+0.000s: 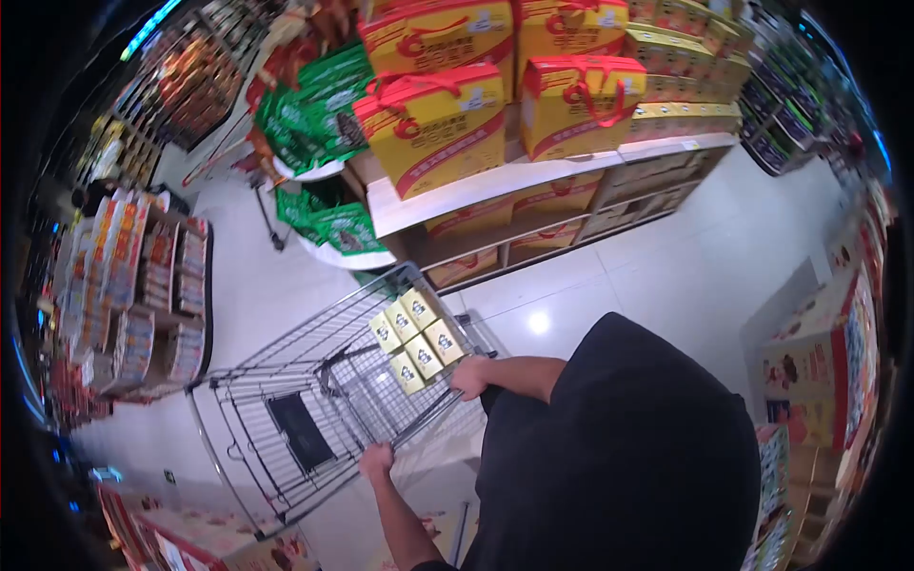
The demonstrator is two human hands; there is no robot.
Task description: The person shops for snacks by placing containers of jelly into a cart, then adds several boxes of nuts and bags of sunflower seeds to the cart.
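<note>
A metal shopping cart stands in front of me, turned sideways. Several small pale yellow boxes lie together inside it, near its far right corner. My right hand is closed on the cart's near side rail, close beside the boxes. Further left along the same side, my left hand is also closed on the rail. The fingertips of both hands are partly hidden.
A display shelf with yellow and red gift boxes stands beyond the cart. Green bags hang over its left end. Another stocked shelf is at left. Cartons stand at right on the tiled floor.
</note>
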